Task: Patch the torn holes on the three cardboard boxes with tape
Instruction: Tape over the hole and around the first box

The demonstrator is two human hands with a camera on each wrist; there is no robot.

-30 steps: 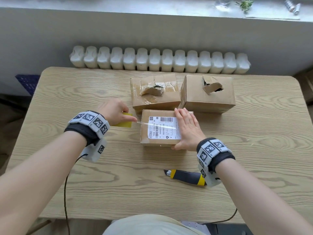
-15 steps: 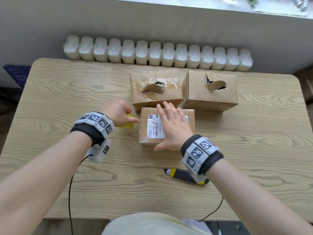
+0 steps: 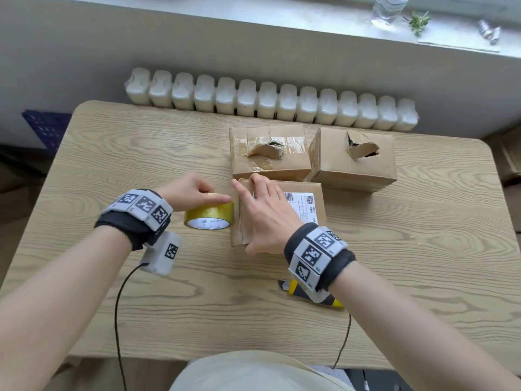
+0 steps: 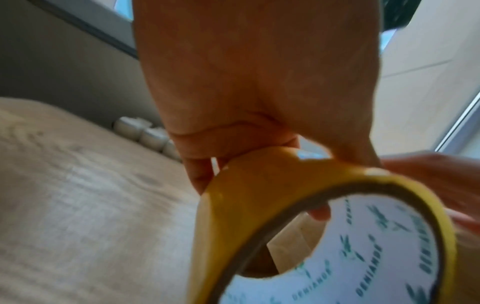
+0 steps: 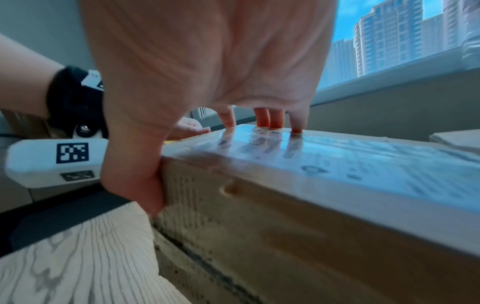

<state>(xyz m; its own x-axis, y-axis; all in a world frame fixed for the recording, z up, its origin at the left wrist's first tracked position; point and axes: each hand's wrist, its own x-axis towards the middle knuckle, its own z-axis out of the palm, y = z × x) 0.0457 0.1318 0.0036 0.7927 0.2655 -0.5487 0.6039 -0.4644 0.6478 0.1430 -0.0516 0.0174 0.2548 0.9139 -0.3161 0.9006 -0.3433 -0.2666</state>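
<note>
Tape (image 3: 209,216) sits in the left hand (image 3: 189,191), fingers curled over the roll, just left of the near box (image 3: 310,193). The right hand (image 3: 267,215) lies flat with straight fingers (image 5: 296,121) pressing the box top, thumb against its near side. Two torn boxes (image 3: 270,153) (image 3: 352,159) stand behind on the counter (image 3: 141,153).

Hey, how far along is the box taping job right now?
Under way. The near labelled box has glossy tape across its top; the right hand presses it down while the left hand holds the tape roll. Left: the far left box, old tape but its hole still gaping, and the far right box, torn and untaped.
</note>
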